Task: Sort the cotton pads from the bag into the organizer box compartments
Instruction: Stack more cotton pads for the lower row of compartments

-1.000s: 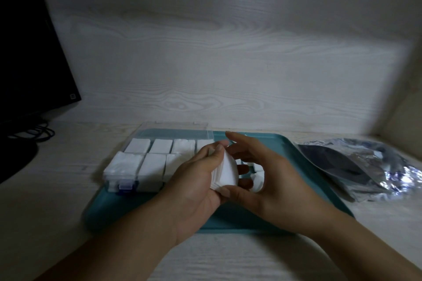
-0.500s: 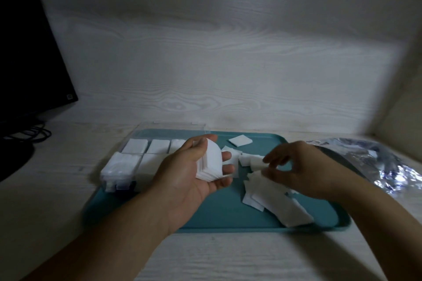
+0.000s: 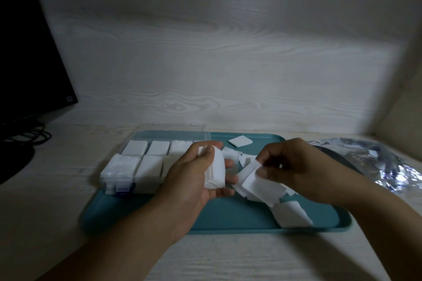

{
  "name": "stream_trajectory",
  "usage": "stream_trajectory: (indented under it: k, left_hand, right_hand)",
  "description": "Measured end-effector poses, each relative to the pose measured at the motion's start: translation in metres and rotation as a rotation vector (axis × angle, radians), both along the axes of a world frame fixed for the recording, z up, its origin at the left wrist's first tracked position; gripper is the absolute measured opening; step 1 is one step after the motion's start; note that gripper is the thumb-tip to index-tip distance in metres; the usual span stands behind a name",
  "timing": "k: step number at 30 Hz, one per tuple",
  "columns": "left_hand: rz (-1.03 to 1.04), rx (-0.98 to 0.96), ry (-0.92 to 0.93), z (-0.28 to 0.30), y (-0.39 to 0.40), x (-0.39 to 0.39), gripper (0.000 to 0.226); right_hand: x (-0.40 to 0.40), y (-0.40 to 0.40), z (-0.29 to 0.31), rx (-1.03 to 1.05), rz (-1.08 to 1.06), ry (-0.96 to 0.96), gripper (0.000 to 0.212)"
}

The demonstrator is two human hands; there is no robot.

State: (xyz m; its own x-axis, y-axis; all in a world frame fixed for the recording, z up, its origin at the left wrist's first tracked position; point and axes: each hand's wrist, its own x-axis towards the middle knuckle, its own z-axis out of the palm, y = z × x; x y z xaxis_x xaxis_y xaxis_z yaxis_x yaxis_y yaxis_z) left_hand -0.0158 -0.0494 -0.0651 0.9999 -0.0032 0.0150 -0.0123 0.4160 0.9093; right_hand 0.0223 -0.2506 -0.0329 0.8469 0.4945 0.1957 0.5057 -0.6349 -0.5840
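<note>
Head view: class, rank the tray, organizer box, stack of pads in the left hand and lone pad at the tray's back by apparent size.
1. tray
2. organizer box
3. stack of pads
4. lone pad

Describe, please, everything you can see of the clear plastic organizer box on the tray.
The clear plastic organizer box stands on the left part of the teal plastic tray. Its transparent lid is open and folded back toward the wall. The compartments in view, in two rows, are filled with stacks of white square cotton pads. A small blue latch shows on the near wall. The left hand, holding its own stack of pads, hides the box's right part; whether it touches the box cannot be told.
</note>
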Motion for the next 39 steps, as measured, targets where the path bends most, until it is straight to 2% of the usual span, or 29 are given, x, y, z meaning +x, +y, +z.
stream_trajectory:
  k: [6, 9, 13, 16, 19, 21, 25, 28, 30, 33, 35, 39]
  left_hand:
    - [0.0, 0.105, -0.022, -0.001, -0.002, -0.002, 0.025]
    - [-0.009, 0.146, -0.023, -0.003, -0.003, -0.003, 0.026]
    - [-0.102, 0.11, 0.0, -0.003, -0.006, -0.006, 0.024]
    - [-0.179, 0.046, 0.019, -0.003, -0.007, -0.007, 0.025]
    - [-0.193, 0.007, 0.021, -0.002, -0.005, -0.006, 0.027]
    - [-0.168, 0.0, 0.015, -0.001, -0.005, -0.005, 0.027]
    - [-0.072, 0.031, 0.001, -0.001, -0.003, -0.002, 0.024]
    - [-0.026, 0.046, -0.02, -0.002, -0.001, 0.0, 0.022]
    - [-0.013, 0.045, -0.039, -0.002, -0.001, 0.0, 0.022]
    - [0.028, 0.043, -0.054, -0.004, -0.002, 0.001, 0.022]
    - [0.048, 0.047, -0.055, -0.005, -0.002, 0.002, 0.021]
    - [0.047, 0.076, -0.044, -0.006, -0.006, 0.001, 0.022]
  right_hand:
    - [-0.003, -0.002, 0.004, 0.257, 0.144, 0.125, 0.007]
    - [-0.005, 0.002, 0.003, 0.297, 0.15, 0.154, 0.01]
    - [-0.009, 0.017, -0.003, 0.232, 0.074, 0.047, 0.014]
    - [-0.013, 0.031, -0.015, 0.273, 0.017, -0.075, 0.016]
    - [-0.017, 0.038, -0.02, 0.3, -0.087, -0.229, 0.027]
    - [-0.018, 0.04, -0.019, 0.315, -0.103, -0.242, 0.038]
    - [-0.015, 0.032, -0.012, 0.249, -0.055, -0.052, 0.043]
    - [-0.012, 0.023, -0.005, 0.223, -0.096, -0.031, 0.035]
    - [-0.011, 0.02, -0.001, 0.355, -0.116, 0.008, 0.026]
    - [-0.009, 0.018, 0.001, 0.659, -0.139, 0.187, 0.004]
    - [-0.009, 0.021, -0.003, 0.74, -0.12, 0.324, 0.017]
    - [-0.016, 0.038, -0.016, 0.706, -0.167, 0.461, 0.03]
